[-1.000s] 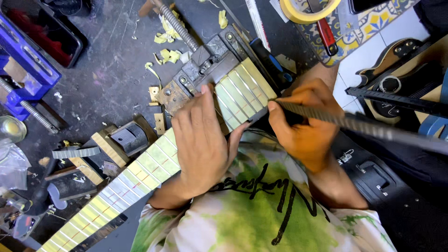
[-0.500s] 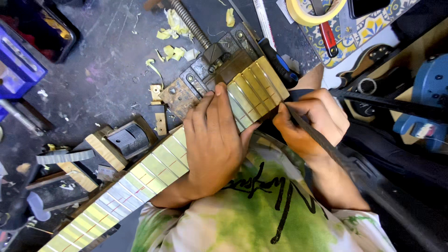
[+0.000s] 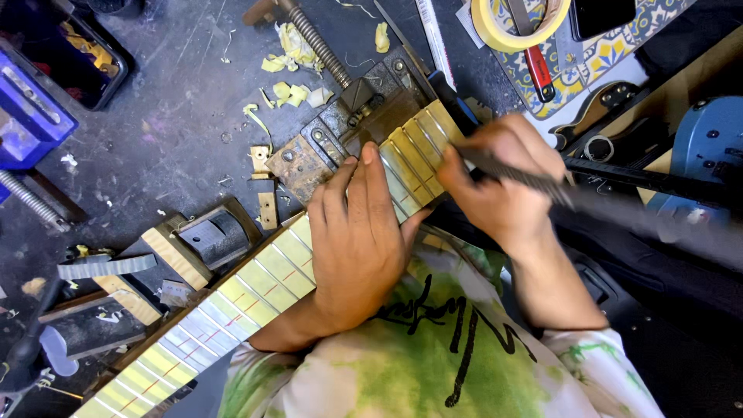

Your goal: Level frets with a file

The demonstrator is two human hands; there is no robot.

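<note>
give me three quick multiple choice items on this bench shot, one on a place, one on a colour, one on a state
1. Where does the left hand rest?
A. flat on the guitar neck
B. on the tape roll
C. on the blue bin

2. What colour is the tape roll?
A. red
B. yellow
C. black

3. What is the right hand doing?
A. lying open and empty
B. gripping a long dark file
C. holding a phone

Answers:
1 A, its palm and fingers lie across the taped frets.
2 B, the ring at the top edge is yellow.
3 B, its fingers close around the dark bar at the neck's end by the vise.
</note>
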